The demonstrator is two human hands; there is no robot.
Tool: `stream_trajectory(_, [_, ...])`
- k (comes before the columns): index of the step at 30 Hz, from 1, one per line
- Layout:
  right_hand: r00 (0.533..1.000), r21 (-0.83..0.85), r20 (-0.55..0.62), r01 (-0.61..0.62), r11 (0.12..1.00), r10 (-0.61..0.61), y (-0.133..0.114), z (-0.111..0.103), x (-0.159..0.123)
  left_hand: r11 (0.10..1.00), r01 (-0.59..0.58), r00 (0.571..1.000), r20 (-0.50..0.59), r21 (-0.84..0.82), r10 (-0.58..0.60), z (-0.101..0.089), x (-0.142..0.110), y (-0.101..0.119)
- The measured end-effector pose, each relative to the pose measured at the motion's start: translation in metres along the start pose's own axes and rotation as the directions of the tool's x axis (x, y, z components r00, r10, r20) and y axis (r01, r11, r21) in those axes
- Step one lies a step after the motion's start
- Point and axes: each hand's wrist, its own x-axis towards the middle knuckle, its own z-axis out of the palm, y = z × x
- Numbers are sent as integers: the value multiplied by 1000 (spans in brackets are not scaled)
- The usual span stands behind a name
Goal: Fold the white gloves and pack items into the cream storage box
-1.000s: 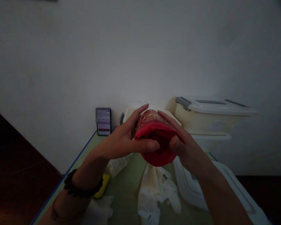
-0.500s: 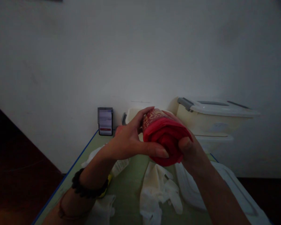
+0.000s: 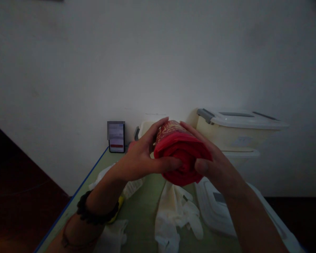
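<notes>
A roll of red plastic bags [image 3: 184, 154] with a printed wrapper is held up above the table, its coiled end facing me. My left hand [image 3: 144, 158] wraps its left side, thumb pressed against the coiled end. On the right side my right hand [image 3: 213, 165] grips it, with that thumb also on the end. Below the roll lies a crumpled white glove [image 3: 173, 214] on the green tabletop [image 3: 139, 218]. A dark beaded bracelet circles my left wrist.
Pale storage boxes with a white lid [image 3: 242, 119] stand at the back right against the wall. A loose white lid [image 3: 213, 207] lies at the right. A phone [image 3: 117, 137] leans upright at the back left. White fabric [image 3: 113, 235] and a yellow item [image 3: 118, 211] lie near my left forearm.
My right hand has shifted its grip, and its fingers now show along the roll's upper right side. My left thumb has moved slightly inward on the coiled end. The view has shifted slightly.
</notes>
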Motion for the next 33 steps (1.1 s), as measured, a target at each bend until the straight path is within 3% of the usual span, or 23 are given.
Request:
stream_trajectory(4, [996,-108,-82,-28,994,20,-2,4,0,999,8,1000,7,47,-8,-5,0,-3])
stream_trajectory(10, [997,-147,-82,-15,989,3,-1,11,1,998,36,999,33,59,-38,-10,-3,0])
stream_trajectory(15, [995,-170,-101,-37,985,20,-1,12,-1,991,48,999,-17,123,-46,-7,-3,3])
stream_trajectory(23, [998,-131,-7,-56,990,55,-2,8,-6,999,39,999,21,-35,-38,-9,0,-3])
stream_trajectory(33, [988,-148,-152,-25,989,2,-6,19,-7,997,-31,999,12,75,30,-6,-8,2])
